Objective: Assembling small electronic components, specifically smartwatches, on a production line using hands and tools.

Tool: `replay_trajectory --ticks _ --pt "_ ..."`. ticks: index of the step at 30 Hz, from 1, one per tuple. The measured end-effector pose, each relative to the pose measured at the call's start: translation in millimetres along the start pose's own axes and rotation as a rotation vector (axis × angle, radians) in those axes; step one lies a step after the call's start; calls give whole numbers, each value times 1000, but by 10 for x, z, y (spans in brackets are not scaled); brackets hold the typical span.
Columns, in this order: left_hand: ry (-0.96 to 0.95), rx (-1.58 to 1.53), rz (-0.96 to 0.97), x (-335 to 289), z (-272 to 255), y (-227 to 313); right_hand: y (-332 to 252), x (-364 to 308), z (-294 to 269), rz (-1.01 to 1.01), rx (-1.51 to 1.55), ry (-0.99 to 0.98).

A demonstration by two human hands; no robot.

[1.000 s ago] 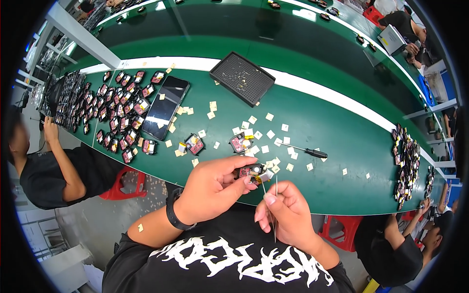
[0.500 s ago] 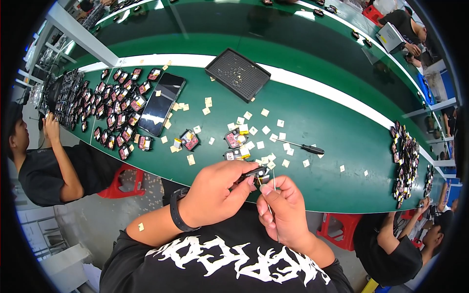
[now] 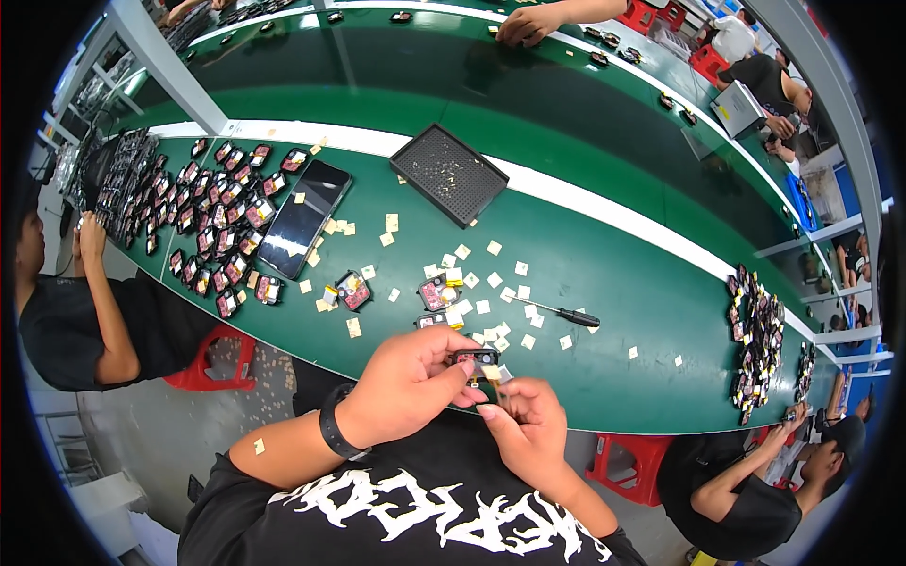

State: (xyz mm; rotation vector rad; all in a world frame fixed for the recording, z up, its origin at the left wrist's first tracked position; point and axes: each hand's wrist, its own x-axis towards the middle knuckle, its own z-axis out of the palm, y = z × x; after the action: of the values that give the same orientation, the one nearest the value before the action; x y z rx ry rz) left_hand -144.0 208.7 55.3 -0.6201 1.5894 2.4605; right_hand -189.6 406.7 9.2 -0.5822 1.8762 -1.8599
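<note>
My left hand (image 3: 408, 379) grips a small black-cased device (image 3: 477, 358) with a red circuit board, tilted up between thumb and fingers. Close beside it, my right hand (image 3: 530, 426) pinches slim metal tweezers (image 3: 501, 394), seen mostly end-on. A pale square pad (image 3: 493, 373) is at the device's edge by the tweezer tips; whether it is attached cannot be made out. Just beyond my hands lie more such devices (image 3: 438, 292) with yellow tabs, one of them (image 3: 354, 291) further left. Loose pale pads (image 3: 483, 307) are scattered around them.
A black phone (image 3: 305, 219) lies beside a heap of devices (image 3: 222, 203) on the left. Further back is a black perforated tray (image 3: 449, 174). A screwdriver (image 3: 571, 316) rests right of the pads. Another pile (image 3: 755, 340) stands far right. Co-workers sit at both sides.
The device has been turned so its board side shows, and the tweezers have swung to point away from me. The view has shifted slightly. Another person's hand now reaches over the far belt.
</note>
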Motion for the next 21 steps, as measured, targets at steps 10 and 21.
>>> replay_trajectory --ticks 10,21 --pt "-11 19 52 -20 21 -48 -190 213 26 152 142 179" --pt "-6 114 153 -25 7 -142 -291 214 80 315 284 58"
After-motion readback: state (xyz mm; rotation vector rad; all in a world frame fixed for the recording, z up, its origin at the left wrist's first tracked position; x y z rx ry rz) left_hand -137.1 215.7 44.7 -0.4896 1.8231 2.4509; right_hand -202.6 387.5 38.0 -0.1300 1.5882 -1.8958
